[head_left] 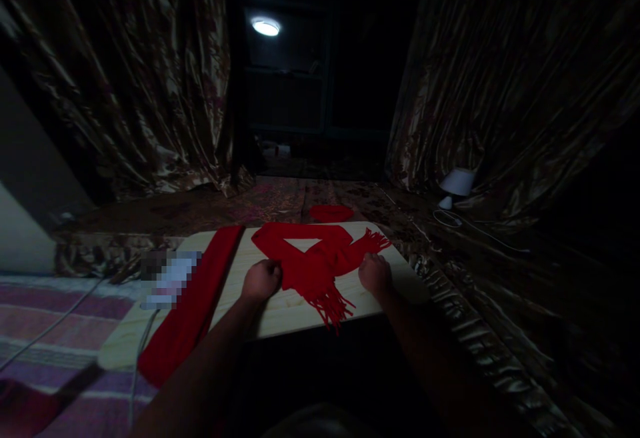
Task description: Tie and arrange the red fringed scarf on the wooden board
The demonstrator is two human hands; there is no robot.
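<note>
on the pale wooden bench [295,315], near the front edge: one red fringed scarf [315,261], lying folded into a loop with a triangular gap showing bare wood at its middle; its crossed ends are trailing toward the near edge, one tassel end hanging just over it, the other fanning out to the right.

left hand [261,280]: curling into a loose fist, knuckles up, pressing on the scarf's left edge where the loop is meeting the crossing. whether cloth is pinched inside cannot be told.

right hand [375,273]: closing likewise, resting against the scarf's right side just below the fanned tassels [376,241]; grip on cloth unclear.

second red scarf [193,305]: lying as a long flat strip on the left part of the bench, running diagonally from the far edge to the near-left corner, apart from both hands.

small red folded piece [331,213]: sitting beyond the bench's far edge, on the dark patterned surface.

white lamp [456,186]: standing far right with its cord [450,219] trailing beside it.

patterned curtains [135,91]: hanging on both sides. ceiling light [265,27]: reflecting in the dark glass behind.
</note>
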